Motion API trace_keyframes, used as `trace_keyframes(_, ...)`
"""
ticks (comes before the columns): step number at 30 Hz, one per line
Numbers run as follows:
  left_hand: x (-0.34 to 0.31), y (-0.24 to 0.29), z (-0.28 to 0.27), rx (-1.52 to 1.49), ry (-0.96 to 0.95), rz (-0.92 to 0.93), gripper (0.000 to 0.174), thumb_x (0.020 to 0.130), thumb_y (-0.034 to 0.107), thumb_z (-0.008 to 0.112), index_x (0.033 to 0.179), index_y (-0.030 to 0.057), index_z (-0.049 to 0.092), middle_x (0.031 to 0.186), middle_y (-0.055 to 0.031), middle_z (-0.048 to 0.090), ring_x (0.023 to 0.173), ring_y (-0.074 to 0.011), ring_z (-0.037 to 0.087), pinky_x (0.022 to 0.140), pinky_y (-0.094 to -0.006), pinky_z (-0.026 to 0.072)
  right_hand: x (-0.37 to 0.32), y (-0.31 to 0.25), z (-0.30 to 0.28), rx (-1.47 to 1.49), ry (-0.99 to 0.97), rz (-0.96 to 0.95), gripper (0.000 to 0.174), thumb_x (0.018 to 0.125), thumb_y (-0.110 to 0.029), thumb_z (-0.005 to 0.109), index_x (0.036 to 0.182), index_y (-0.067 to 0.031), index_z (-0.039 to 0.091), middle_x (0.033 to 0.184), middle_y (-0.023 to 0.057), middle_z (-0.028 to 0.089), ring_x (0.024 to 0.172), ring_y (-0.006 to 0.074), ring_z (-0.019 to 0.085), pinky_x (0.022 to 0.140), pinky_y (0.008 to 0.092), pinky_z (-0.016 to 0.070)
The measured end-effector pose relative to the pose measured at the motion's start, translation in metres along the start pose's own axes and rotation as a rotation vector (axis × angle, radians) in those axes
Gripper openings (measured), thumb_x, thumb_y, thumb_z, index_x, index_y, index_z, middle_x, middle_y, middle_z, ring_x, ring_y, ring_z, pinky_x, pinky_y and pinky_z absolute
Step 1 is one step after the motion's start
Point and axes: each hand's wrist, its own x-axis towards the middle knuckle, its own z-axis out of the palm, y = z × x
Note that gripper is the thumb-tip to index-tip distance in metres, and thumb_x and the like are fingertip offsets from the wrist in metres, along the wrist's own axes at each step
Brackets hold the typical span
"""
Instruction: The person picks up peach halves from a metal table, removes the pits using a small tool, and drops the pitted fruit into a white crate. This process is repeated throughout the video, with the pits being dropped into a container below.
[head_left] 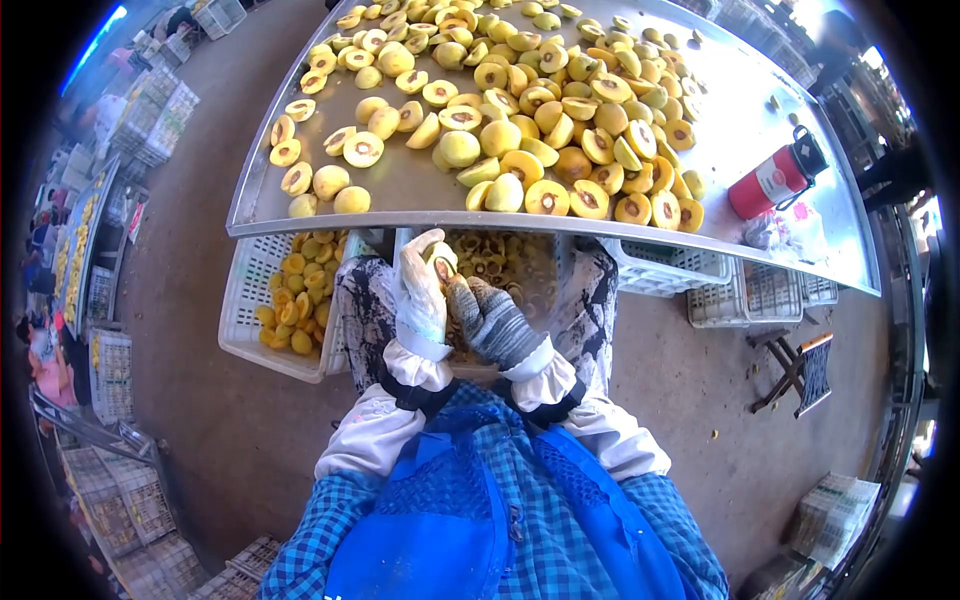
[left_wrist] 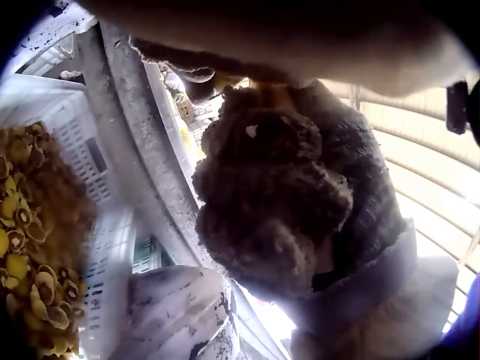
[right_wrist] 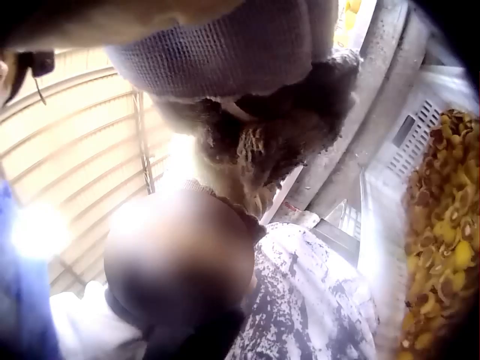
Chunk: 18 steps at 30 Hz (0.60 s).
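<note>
The left hand (head_left: 422, 290), in a whitish glove, holds a halved yellow fruit (head_left: 443, 267) with its cut face showing, above a crate between the knees. Against that fruit are the fingers of the right hand (head_left: 497, 325), in a grey knitted glove and curled; whether a tool is in them cannot be told. In the left wrist view the right hand (left_wrist: 277, 187) shows large and dark, its fingers bent. The right wrist view has the grey glove (right_wrist: 255, 90) at the top, and the fruit is hidden there.
A metal table (head_left: 350, 222) bears many halved fruits and a red flask (head_left: 770, 183). Below its edge stand a white crate of yellow halves (head_left: 240, 330), the crate between the knees with fruit pieces (head_left: 510, 262), and more crates (head_left: 665, 268). A folding stool (head_left: 800, 375) is at the right.
</note>
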Motion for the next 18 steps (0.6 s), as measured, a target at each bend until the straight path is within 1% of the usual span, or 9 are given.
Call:
trace_keyframes(3, -0.002, 0.003, 0.001, -0.123, 0.023, -0.157, 0.035, 0.096, 0.027, 0.032, 0.102, 0.0015, 0.055, 0.098, -0.0103, 0.059, 0.080, -0.0171, 0.057, 0.073, -0.0285, 0.0476, 0.003, -0.006, -0.011, -0.029, -0.061, 0.036, 0.042, 0.077, -0.006, 0.050, 0.115, 0.0098, 0.044, 0.091, 0.0263, 0.055, 0.071, 0.0376, 0.058, 0.059, 0.0428, 0.0488)
trace_keyframes(6, -0.005, 0.002, -0.002, -0.136, -0.042, -0.209, 0.044, 0.099, 0.037, 0.025, 0.105, 0.0038, 0.055, 0.105, -0.0096, 0.056, 0.091, -0.0168, 0.053, 0.082, -0.0294, 0.0434, 0.003, -0.009, -0.007, 0.160, -0.037, 0.294, 0.024, 0.090, -0.025, 0.046, 0.090, -0.0015, 0.053, 0.072, 0.0230, 0.053, 0.060, 0.0392, 0.055, 0.048, 0.0472, 0.0426)
trace_keyframes(9, -0.008, 0.004, -0.005, -0.049, -0.095, -0.174, 0.043, 0.099, 0.035, 0.027, 0.104, 0.0023, 0.055, 0.101, -0.0092, 0.057, 0.086, -0.0157, 0.055, 0.077, -0.0279, 0.0450, -0.002, -0.009, -0.007, 0.202, -0.073, 0.428, 0.030, 0.092, -0.032, 0.044, 0.087, -0.0027, 0.052, 0.068, 0.0243, 0.054, 0.061, 0.0400, 0.056, 0.050, 0.0485, 0.0423)
trace_keyframes(10, -0.009, 0.001, -0.005, -0.119, -0.111, -0.219, 0.047, 0.098, 0.038, 0.027, 0.101, 0.0008, 0.056, 0.096, -0.0094, 0.059, 0.081, -0.0153, 0.055, 0.074, -0.0268, 0.0451, -0.003, -0.009, -0.015, 0.167, -0.143, 0.374, 0.030, 0.092, -0.031, 0.045, 0.092, -0.0022, 0.054, 0.073, 0.0251, 0.058, 0.067, 0.0403, 0.058, 0.053, 0.0458, 0.0443)
trace_keyframes(13, -0.003, 0.001, -0.006, -0.265, -0.255, -0.338, 0.053, 0.096, 0.042, 0.030, 0.092, -0.0023, 0.059, 0.083, -0.0081, 0.061, 0.069, -0.0135, 0.055, 0.067, -0.0238, 0.0444, 0.000, -0.016, -0.039, 0.594, -0.013, 0.413, 0.031, 0.093, -0.031, 0.046, 0.096, -0.0015, 0.057, 0.076, 0.0210, 0.061, 0.067, 0.0332, 0.061, 0.058, 0.0395, 0.0459)
trace_keyframes(14, 0.000, 0.006, -0.010, -0.271, -0.368, -0.369, 0.050, 0.096, 0.039, 0.032, 0.089, -0.0022, 0.060, 0.079, -0.0065, 0.060, 0.067, -0.0124, 0.054, 0.064, -0.0230, 0.0436, -0.001, -0.019, -0.046, 0.858, -0.047, 0.495, 0.032, 0.093, -0.031, 0.049, 0.098, -0.0010, 0.060, 0.074, 0.0118, 0.063, 0.066, 0.0209, 0.058, 0.061, 0.0342, 0.0458)
trace_keyframes(15, 0.003, 0.013, -0.013, -0.277, -0.481, -0.403, 0.048, 0.097, 0.036, 0.034, 0.086, -0.0021, 0.061, 0.075, -0.0048, 0.060, 0.065, -0.0113, 0.053, 0.062, -0.0221, 0.0428, -0.009, -0.015, -0.050, 1.030, -0.190, 0.681, 0.033, 0.093, -0.033, 0.048, 0.091, -0.0026, 0.061, 0.071, 0.0032, 0.059, 0.063, 0.0118, 0.052, 0.057, 0.0313, 0.0441)
trace_keyframes(17, 0.011, 0.014, -0.013, -0.399, -0.675, -0.587, 0.048, 0.095, 0.038, 0.041, 0.082, -0.0032, 0.063, 0.071, -0.0057, 0.060, 0.056, -0.0070, 0.050, 0.052, -0.0188, 0.0372, -0.021, -0.001, -0.043, 1.051, -0.201, 0.596, 0.032, 0.094, -0.033, 0.047, 0.091, -0.0042, 0.061, 0.072, 0.0011, 0.058, 0.060, 0.0104, 0.052, 0.054, 0.0284, 0.0427)
trace_keyframes(18, 0.010, 0.013, -0.009, -0.353, -0.565, -0.455, 0.051, 0.096, 0.040, 0.036, 0.088, -0.0027, 0.062, 0.076, -0.0080, 0.061, 0.065, -0.0108, 0.054, 0.060, -0.0212, 0.0416, -0.022, 0.000, -0.041, 1.148, -0.178, 0.614, 0.032, 0.094, -0.034, 0.046, 0.092, -0.0050, 0.060, 0.072, 0.0005, 0.058, 0.059, 0.0099, 0.052, 0.053, 0.0270, 0.0424)
